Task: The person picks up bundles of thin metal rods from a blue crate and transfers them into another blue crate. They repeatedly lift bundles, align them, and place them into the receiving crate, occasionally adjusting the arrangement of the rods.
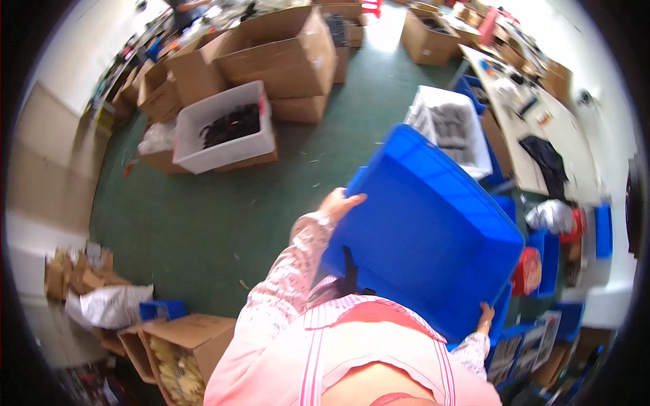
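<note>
Right in front of my body I hold a large blue plastic crate [420, 223], tilted so that its bare inner floor faces me. My left hand [342, 204] is closed over its left edge, thumb on the inner side. At the lower right, my right hand [486, 317] grips the opposite edge; its fingers are partly hidden. A black strap-like piece [349, 271] shows by the crate's near left corner, next to my apron. More blue plastic shows past the crate's edges, but whether it is a second crate in my hands I cannot tell.
Ahead left, a white bin [271, 139] of black parts stands by big cardboard boxes [298, 61]. A white crate [421, 108] with grey pieces is beyond my crate, beside a long worktable [575, 142]. Behind left sits a carton [213, 331] of yellowish pieces; blue bins [550, 271] line the right.
</note>
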The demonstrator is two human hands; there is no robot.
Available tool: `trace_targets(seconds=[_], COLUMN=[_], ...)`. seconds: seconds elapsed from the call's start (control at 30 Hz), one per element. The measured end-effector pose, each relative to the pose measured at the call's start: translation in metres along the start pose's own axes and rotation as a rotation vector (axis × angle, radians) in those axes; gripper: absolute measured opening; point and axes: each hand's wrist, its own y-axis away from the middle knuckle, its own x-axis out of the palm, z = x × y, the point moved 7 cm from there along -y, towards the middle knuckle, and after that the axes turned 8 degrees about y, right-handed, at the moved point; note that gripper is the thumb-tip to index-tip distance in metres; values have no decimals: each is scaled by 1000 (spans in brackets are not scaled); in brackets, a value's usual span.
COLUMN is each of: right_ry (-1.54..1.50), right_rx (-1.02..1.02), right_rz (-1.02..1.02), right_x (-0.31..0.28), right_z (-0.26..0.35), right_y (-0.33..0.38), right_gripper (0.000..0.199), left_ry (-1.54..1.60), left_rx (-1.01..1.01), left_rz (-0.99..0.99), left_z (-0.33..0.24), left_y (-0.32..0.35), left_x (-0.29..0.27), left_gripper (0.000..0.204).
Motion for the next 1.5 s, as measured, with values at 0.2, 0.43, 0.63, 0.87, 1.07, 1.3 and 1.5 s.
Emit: trace_targets(seconds=[0.2, 0.43, 0.63, 0.87, 1.07, 1.3, 1.5], right_ry=[16, 55, 40, 19, -53, -239, -82], right_rx=[-5, 25, 117, 151, 165, 157, 191], right_rz=[-52, 31, 99, 78, -35, -194, -397], right_x=[96, 223, 331, 426, 465, 515, 495], right_z=[76, 228, 323, 357, 438, 503, 476], right_y=[-52, -151, -203, -235, -162, -109, -300], right_gripper=[36, 31, 21, 38, 39, 40, 31], left_ry=[-176, -360, -325, -383, -391, -344, -293], left_rx=[-29, -126, -212, -117, -32, -81, -8], left_rz=[-26, -140, -177, -186, 12, 266, 190], left_z=[-80, -175, -220, -256, -339, -369, -363], left_y=[-133, -270, -357, -481, -564, -687, -857], left_x=[-32, -87, -155, -240, -255, -221, -184], left_gripper=[53, 75, 75, 80, 79, 59, 68])
